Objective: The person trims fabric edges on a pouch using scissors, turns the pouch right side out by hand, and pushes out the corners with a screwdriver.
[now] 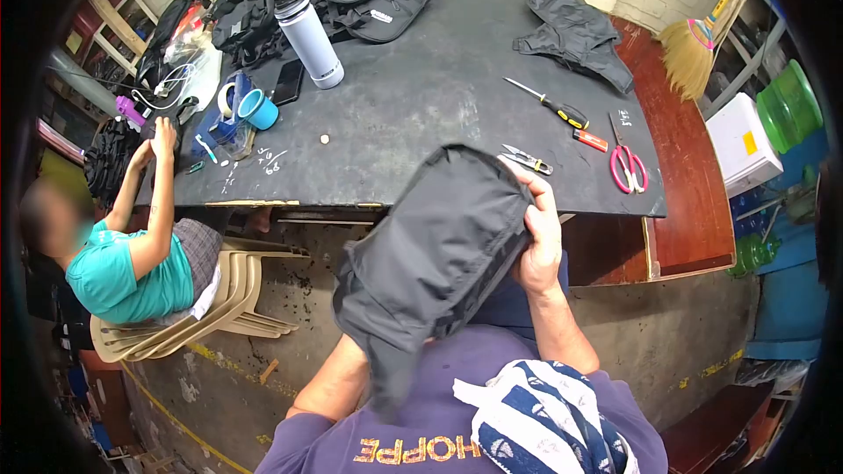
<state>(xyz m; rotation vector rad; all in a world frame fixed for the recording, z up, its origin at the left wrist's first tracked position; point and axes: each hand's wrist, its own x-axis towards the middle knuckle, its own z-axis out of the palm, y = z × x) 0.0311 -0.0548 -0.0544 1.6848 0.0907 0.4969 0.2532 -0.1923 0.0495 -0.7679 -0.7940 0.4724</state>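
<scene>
A black fabric bag piece [443,241], tilted and partly creased, is held up before my chest at the near edge of the table. My right hand [542,241] grips its right edge, thumb and fingers closed on the cloth. The left forearm goes in behind the lower left of the bag, where a loose flap hangs; my left hand and its fingers are hidden by the fabric. Just beyond the bag's upper right corner lie small snips [527,161] on the table.
On the black table [413,96] lie a screwdriver [562,110], pink-handled scissors [625,162], a red lighter [590,140] and another black fabric piece [575,35]. A bottle [309,44], blue cup [258,110] and black bags [382,0] stand left. A co-worker [140,254] sits there.
</scene>
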